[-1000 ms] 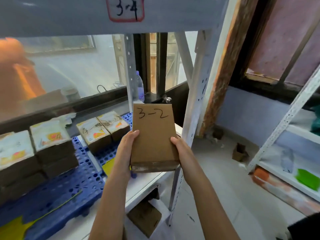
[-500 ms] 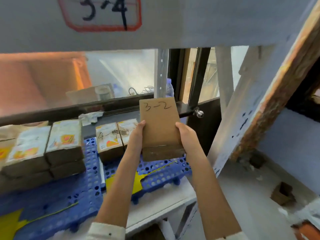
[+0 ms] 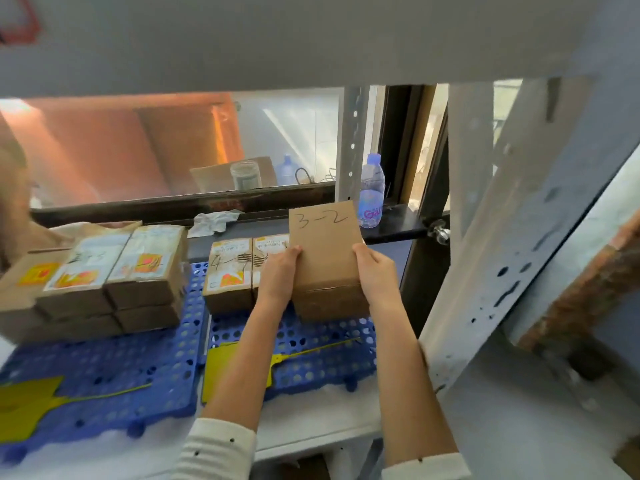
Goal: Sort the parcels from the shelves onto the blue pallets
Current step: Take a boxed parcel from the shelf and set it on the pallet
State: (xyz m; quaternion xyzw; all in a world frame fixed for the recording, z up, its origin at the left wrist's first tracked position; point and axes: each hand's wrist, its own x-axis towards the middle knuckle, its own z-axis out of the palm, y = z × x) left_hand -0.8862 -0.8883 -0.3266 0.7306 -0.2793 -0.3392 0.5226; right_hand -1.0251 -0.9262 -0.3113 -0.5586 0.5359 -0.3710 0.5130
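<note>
Both hands are on the brown parcel (image 3: 325, 261) marked "3-2", the left hand (image 3: 280, 274) clamped on its left edge and the right hand (image 3: 375, 273) on its right edge, fingers curled around the sides. The parcel sits at the back right of the right blue pallet (image 3: 311, 355) on the shelf, just beside two labelled parcels (image 3: 239, 271); whether its base touches the pallet, I cannot tell. On the left blue pallet (image 3: 104, 375) stands a stack of parcels (image 3: 104, 275). A water bottle (image 3: 371, 192) stands on the sill behind.
</note>
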